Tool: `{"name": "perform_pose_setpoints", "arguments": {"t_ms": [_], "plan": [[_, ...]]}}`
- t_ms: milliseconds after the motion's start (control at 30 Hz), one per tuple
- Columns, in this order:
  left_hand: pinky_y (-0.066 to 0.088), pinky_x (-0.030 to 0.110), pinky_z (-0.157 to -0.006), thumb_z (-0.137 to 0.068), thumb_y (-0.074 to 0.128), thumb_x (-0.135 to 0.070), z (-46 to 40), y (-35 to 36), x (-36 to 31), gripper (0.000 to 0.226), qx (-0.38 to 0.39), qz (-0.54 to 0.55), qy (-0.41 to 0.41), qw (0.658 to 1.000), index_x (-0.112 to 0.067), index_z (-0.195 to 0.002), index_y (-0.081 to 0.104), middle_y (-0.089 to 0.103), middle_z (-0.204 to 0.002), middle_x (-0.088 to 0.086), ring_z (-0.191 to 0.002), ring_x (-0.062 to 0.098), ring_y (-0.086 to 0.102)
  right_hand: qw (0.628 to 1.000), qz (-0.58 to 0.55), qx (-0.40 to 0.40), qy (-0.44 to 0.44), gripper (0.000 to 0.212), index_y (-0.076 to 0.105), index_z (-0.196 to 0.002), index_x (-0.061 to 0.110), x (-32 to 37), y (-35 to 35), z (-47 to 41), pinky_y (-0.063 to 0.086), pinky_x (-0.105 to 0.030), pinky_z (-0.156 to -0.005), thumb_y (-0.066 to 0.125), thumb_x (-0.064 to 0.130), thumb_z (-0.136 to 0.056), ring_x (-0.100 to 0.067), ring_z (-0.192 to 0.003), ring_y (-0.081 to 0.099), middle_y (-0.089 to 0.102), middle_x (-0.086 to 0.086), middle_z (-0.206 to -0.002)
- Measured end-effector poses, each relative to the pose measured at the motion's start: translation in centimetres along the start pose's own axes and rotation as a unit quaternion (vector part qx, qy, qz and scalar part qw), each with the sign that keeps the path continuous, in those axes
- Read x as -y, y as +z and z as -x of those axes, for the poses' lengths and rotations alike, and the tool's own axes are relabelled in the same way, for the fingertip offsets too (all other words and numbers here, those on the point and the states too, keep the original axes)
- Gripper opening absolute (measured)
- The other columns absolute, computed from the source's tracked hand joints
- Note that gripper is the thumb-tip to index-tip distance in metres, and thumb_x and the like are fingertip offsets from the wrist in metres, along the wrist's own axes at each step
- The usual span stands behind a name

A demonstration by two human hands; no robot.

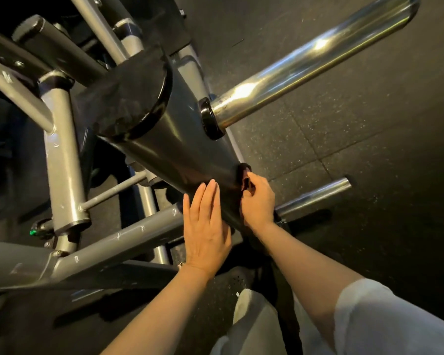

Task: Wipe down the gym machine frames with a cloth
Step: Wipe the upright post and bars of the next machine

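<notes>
Spanning the left side, grey steel frame tubes [64, 160] cross over dark speckled rubber floor tiles [344, 139]. At centre, the left hand [205, 226] lies flat with straight fingers on the glossy black frame post [169, 144]. Just right, the right hand [258, 201] pinches something dark, perhaps the cloth [244, 179], against the post. Chrome plate pegs [305, 65] jut rightward.

Thick dark steel frame tube [169, 149] runs diagonally through centre; left hand [205, 226] lies flat on its lower end, right hand [258, 201] just beside, right of it. Long polished chrome bar [305, 62] projects from tube's right side, short chrome peg [315, 196] below it. Grey painted steel struts [62, 160] stand left of tube, speckled rubber floor [369, 139] beneath
</notes>
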State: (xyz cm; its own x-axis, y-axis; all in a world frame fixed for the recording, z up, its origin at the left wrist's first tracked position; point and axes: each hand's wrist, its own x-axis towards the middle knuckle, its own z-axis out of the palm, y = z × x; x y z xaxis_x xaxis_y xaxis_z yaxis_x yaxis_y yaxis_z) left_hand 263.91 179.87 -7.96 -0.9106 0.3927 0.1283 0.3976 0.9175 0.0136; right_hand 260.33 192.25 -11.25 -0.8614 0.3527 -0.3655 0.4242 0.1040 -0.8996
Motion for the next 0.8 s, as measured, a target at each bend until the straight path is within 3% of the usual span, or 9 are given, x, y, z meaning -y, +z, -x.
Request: {"name": "perform_pose_setpoints", "arguments": {"t_ms": [67,167,233,300,400,533,633,700,800], "plan": [[0.015,0.054,-0.118,-0.079,0.063,-0.022,0.1,0.7,-0.2,0.078,-0.012,-0.002,-0.003,1.000,-0.005,-0.147,0.027,0.024,-0.154,0.011,-0.146,0.027,0.017,0.999,-0.036,0.004,-0.016,0.039,0.057,-0.131,0.009,0.7,-0.1,-0.4,0.040,-0.013,-0.096,0.054,-0.001,-0.094,-0.012,-0.116,0.053,0.055,-0.004,-0.123],[0.011,0.050,-0.120,-0.074,0.073,-0.019,0.2,2.0,-0.6,0.085,-0.025,-0.003,-0.009,1.000,-0.005,-0.146,0.030,0.026,-0.153,0.012,-0.145,0.029,0.020,0.989,-0.084,0.001,-0.120,0.036,0.058,-0.131,0.014,2.5,0.2,0.3,0.039,-0.008,-0.096,0.056,0.008,-0.095,0.000,-0.113,0.049,0.052,0.005,-0.124],[0.007,0.048,-0.121,-0.071,0.077,-0.017,0.6,3.3,-0.7,0.088,-0.018,-0.003,-0.016,1.000,-0.004,-0.145,0.031,0.026,-0.153,0.013,-0.144,0.030,0.020,0.988,-0.068,-0.004,-0.136,0.034,0.061,-0.127,0.012,0.0,0.3,0.2,0.041,-0.015,-0.102,0.057,0.005,-0.094,-0.005,-0.117,0.051,0.056,0.001,-0.126],[0.006,0.048,-0.121,-0.068,0.080,-0.015,1.6,4.7,-1.0,0.091,0.013,-0.013,-0.020,1.000,-0.002,-0.145,0.033,0.027,-0.153,0.014,-0.145,0.030,0.020,0.997,-0.021,0.018,-0.070,0.031,0.066,-0.118,0.010,-4.0,-0.3,0.2,0.045,-0.022,-0.101,0.057,-0.002,-0.091,-0.011,-0.114,0.057,0.060,-0.002,-0.119],[0.004,0.047,-0.121,-0.065,0.081,-0.014,2.7,6.2,-1.5,0.094,0.055,-0.039,-0.022,0.998,-0.001,-0.145,0.034,0.027,-0.154,0.015,-0.145,0.030,0.019,0.999,0.032,0.033,0.006,0.034,0.067,-0.115,0.007,-7.8,-1.4,0.6,0.042,-0.016,-0.099,0.055,-0.009,-0.088,-0.012,-0.111,0.058,0.061,-0.003,-0.115],[0.007,0.047,-0.120,-0.066,0.082,-0.013,2.7,7.5,-2.0,0.094,0.030,-0.027,-0.024,0.999,-0.004,-0.144,0.032,0.026,-0.153,0.013,-0.144,0.028,0.020,0.995,-0.051,0.015,-0.084,0.039,0.058,-0.132,0.015,-5.6,0.0,0.3,0.033,-0.010,-0.106,0.053,0.004,-0.096,0.000,-0.125,0.043,0.050,0.004,-0.134],[0.009,0.048,-0.120,-0.077,0.071,-0.018,2.2,8.5,-1.6,0.078,0.013,-0.032,0.003,0.999,-0.005,-0.144,0.032,0.027,-0.152,0.013,-0.144,0.028,0.021,0.996,-0.048,0.010,-0.073,0.037,0.058,-0.133,0.015,-7.6,1.7,-0.5,0.040,-0.024,-0.107,0.049,0.006,-0.098,-0.010,-0.124,0.048,0.051,0.000,-0.137],[0.007,0.048,-0.120,-0.083,0.055,-0.022,2.2,9.3,-1.3,0.067,0.026,-0.044,0.017,0.999,-0.004,-0.143,0.032,0.026,-0.152,0.013,-0.143,0.029,0.021,1.000,-0.031,0.004,0.002,0.032,0.063,-0.124,0.010,-10.0,1.9,-1.7,0.046,-0.038,-0.104,0.049,0.004,-0.097,-0.016,-0.117,0.054,0.057,-0.003,-0.125],[0.005,0.046,-0.120,-0.081,0.053,-0.020,2.4,10.1,-1.0,0.066,0.046,-0.045,0.044,0.997,-0.002,-0.142,0.036,0.026,-0.152,0.013,-0.143,0.028,0.021,0.997,-0.049,-0.008,0.053,0.024,0.065,-0.117,0.008,-10.7,1.7,-2.5,0.046,-0.039,-0.102,0.053,0.006,-0.096,-0.017,-0.112,0.056,0.057,-0.003,-0.118]]}}
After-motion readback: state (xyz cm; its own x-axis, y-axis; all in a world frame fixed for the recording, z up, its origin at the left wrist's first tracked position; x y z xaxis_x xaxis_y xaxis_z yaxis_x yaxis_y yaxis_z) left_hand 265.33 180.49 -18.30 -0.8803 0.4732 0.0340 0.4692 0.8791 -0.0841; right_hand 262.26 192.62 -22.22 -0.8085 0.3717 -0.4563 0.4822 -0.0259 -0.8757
